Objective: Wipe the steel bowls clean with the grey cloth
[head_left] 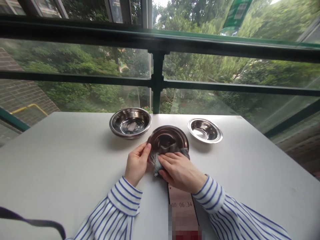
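A shiny steel bowl (168,130) is tilted up in front of me at the middle of the table. My left hand (137,162) pinches its left rim between thumb and fingers. Over the bowl's near right side, my right hand (178,168) presses a grey cloth (158,166) against the rim and inner wall. The fingers of that hand are bent over the cloth, and part of it hangs below the rim. Hand and cloth hide the bowl's near edge.
On the white table (82,160), a wider steel bowl (130,122), seemingly stacked, stands back left. Another steel bowl (205,130) sits back right. A phone (182,203) showing a timer lies under my right wrist. A dark strap (35,221) crosses the lower left. Green-framed windows (157,78) rise behind.
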A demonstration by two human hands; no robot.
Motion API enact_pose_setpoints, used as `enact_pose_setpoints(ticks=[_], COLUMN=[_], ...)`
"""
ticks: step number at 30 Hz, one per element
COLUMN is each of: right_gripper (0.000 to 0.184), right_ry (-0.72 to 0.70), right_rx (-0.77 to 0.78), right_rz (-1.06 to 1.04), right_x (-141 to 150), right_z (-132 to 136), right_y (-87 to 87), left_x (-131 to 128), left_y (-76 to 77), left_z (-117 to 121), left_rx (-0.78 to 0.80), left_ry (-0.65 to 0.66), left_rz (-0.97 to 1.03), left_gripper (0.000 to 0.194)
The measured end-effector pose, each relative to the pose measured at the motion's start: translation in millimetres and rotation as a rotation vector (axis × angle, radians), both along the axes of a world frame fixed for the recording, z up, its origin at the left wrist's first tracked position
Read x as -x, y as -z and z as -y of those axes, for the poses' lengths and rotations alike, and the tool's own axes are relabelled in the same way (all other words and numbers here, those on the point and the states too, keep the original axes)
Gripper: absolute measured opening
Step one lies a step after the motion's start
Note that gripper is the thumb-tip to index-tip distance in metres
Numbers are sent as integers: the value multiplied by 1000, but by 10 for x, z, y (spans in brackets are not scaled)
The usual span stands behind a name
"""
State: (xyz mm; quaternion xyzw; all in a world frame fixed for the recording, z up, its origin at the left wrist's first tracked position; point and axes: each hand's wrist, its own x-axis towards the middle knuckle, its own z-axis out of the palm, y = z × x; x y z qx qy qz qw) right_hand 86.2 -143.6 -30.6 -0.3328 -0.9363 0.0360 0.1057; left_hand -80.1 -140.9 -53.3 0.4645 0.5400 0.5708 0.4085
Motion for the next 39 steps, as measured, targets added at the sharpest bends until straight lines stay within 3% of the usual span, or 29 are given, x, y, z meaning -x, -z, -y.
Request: enact_pose_setpoints(ticks=[5,14,21,28,39], right_gripper=[45,30,38,42,31], right_ry=[10,-3,19,55,9], right_rx=[-27,57,26,-23,36], right_rz=[-86,77,-32,-97,36], right_x=[161,-130,23,107,-106], right_z=[-13,-7,-12,-8,-59], right_y=[99,-115,42,131,-82], left_x=[10,50,-29,-83,-16], left_y=[23,23,-24,14,-6], left_z=[23,-19,-8,13,-7], left_rx=[13,5,-3,-48,-53], left_ry=[12,-1,19,151,136], left_rz=[0,-17,97,-23,-9], left_gripper=[26,31,44,39,38])
